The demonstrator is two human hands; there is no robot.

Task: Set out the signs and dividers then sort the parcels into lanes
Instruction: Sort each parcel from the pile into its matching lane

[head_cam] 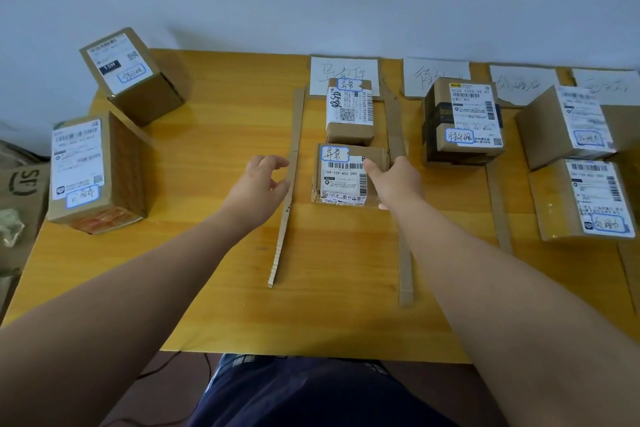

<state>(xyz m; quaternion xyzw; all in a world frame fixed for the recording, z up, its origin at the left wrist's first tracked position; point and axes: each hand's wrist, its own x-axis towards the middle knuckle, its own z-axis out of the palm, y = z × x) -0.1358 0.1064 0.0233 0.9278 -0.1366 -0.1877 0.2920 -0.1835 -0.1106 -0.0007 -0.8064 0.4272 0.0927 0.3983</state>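
While both arms reach over the near edge of the counter (207,288), the scene reads so:

Near parcel: a small brown box (346,174) with a blue-bordered handwritten tag, lying in the lane between two cardboard strips, about midway from near edge to far edge.
Right hand: the right hand (394,180) is pressed to the box's right side, thumb on the top label and fingers curled round the far right corner; it grips the parcel.
Left hand: the left hand (261,177) is apart from the box, just across the left divider from it, fingers spread and loosely curled, holding nothing; whether it touches the strip cannot be told.
Left divider: a cardboard strip (285,204) running from the far edge toward the near edge, its near part turned on edge.
Right divider: a flatter strip (403,267), partly hidden under the right forearm.
Far parcel: a second tagged box (349,111) in the same lane, just beyond the near one.
Lane sign: white paper with handwriting (343,71) at the far edge, at the head of this lane; further signs (436,74) stand along the far edge to its right.
Other lanes: a dark-banded box (462,121) and two boxes (581,163) toward the right edge.
Unsorted parcels: two boxes (100,135) near the far left corner and left edge.
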